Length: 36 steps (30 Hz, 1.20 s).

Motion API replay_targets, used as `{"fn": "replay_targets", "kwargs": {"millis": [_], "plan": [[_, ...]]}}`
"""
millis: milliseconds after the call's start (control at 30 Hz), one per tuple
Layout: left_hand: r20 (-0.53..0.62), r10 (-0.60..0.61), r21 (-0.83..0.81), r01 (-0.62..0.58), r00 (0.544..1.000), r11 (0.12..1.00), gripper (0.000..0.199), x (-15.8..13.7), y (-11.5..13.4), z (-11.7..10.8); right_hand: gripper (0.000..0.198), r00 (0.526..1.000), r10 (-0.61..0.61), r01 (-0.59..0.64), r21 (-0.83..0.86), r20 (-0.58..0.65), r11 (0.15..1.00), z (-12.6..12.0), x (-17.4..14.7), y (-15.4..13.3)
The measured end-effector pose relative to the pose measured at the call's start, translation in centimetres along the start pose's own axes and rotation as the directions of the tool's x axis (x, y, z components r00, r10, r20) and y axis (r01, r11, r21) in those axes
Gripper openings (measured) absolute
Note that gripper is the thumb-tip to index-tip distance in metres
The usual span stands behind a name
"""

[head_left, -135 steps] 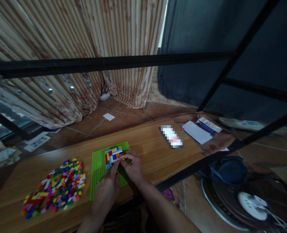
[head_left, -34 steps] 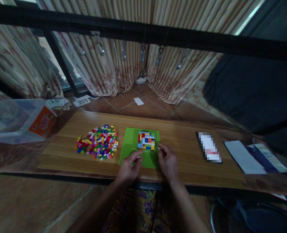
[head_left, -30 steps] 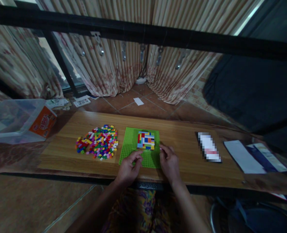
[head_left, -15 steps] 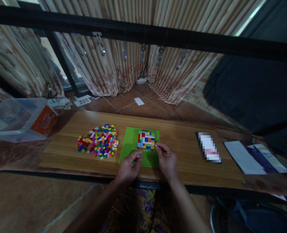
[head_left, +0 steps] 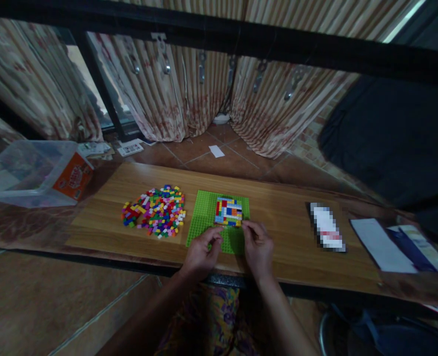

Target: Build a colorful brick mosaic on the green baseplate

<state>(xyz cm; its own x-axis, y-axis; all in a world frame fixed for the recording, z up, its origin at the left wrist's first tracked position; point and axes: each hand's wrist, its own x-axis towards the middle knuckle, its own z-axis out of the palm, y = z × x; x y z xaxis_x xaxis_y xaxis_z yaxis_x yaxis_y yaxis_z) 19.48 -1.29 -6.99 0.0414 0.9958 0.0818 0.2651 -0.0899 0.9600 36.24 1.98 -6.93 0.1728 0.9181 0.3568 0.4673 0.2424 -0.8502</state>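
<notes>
A green studded baseplate (head_left: pixel 200 222) lies on the wooden board in front of me. Built on it is a square block of toy bricks (head_left: pixel 228 211) in red, blue, yellow, white and light blue. My right hand (head_left: pixel 260 251) is closed in a pinch by the block's front right corner, its fingertips touching or almost touching it. Whatever is in that pinch is too small to make out. At the front left corner my left hand (head_left: pixel 202 254) has thumb and index finger curled together over the plate. Anything between those fingers is hidden.
Left of the plate lies a pile of loose bricks (head_left: pixel 161 210). A clear plastic bin (head_left: pixel 29 173) with an orange label stands at the far left. On the right are a blurred-out phone-like object (head_left: pixel 326 226) and papers (head_left: pixel 382 244). A dark metal bar (head_left: pixel 219 29) crosses above.
The whole view has shifted slightly, so the board and bricks appear a little farther right. Both hands stay at the block's front corners; the right fingertips sit slightly nearer the front right corner.
</notes>
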Motion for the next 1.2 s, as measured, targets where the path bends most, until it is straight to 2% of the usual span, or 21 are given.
{"fn": "replay_targets", "kwargs": {"millis": [100,233,433,500,633,733,900,967,1067,1200], "plan": [[-0.006,-0.002,-0.009,0.002,1.000,1.000,0.033,0.0,0.0,0.0,0.021,0.998,-0.021,0.023,-0.047,0.055,0.999,-0.3,-1.4,-0.6],[-0.014,-0.009,-0.072,0.008,1.000,0.997,0.033,-0.1,-0.1,-0.1,0.023,0.976,-0.062,0.086,-0.108,0.209,0.990,0.0,-3.1,-1.5],[-0.212,0.011,-0.173,-0.049,0.977,0.984,0.026,-0.4,-0.4,-0.3,0.021,0.936,-0.114,0.197,-0.228,0.332,0.953,1.5,-3.4,-2.5],[-0.244,0.003,-0.177,-0.048,0.970,0.983,0.025,-0.4,-0.4,-0.4,0.020,0.931,-0.119,0.220,-0.270,0.346,0.937,1.9,-3.2,-2.6],[-0.218,-0.005,-0.164,-0.032,0.976,0.986,0.023,-0.4,-0.6,-0.4,0.017,0.932,-0.116,0.231,-0.317,0.344,0.920,2.3,-3.0,-2.6],[-0.196,0.003,-0.148,-0.033,0.981,0.989,0.023,-0.3,-0.8,-0.3,0.016,0.940,-0.107,0.196,-0.256,0.323,0.947,1.9,-2.9,-2.5],[-0.165,0.029,-0.095,-0.045,0.986,0.994,0.022,-0.3,-0.8,-0.2,0.017,0.986,0.035,-0.023,-0.076,0.161,0.997,0.3,-1.8,-2.0],[-0.154,0.047,-0.059,-0.057,0.987,0.997,0.021,-0.3,-0.6,-0.3,0.018,0.993,0.073,-0.070,-0.033,0.094,0.997,-0.2,-1.0,-1.8],[-0.144,0.071,-0.013,-0.074,0.987,0.997,0.020,-0.3,-0.4,-0.3,0.018,0.997,0.048,-0.047,-0.021,0.061,0.999,-0.5,0.4,-1.7],[-0.142,0.085,0.017,-0.084,0.986,0.996,0.021,-0.3,-0.4,-0.3,0.020,0.998,-0.029,0.037,-0.123,0.060,0.992,-0.1,1.4,-1.9]]}}
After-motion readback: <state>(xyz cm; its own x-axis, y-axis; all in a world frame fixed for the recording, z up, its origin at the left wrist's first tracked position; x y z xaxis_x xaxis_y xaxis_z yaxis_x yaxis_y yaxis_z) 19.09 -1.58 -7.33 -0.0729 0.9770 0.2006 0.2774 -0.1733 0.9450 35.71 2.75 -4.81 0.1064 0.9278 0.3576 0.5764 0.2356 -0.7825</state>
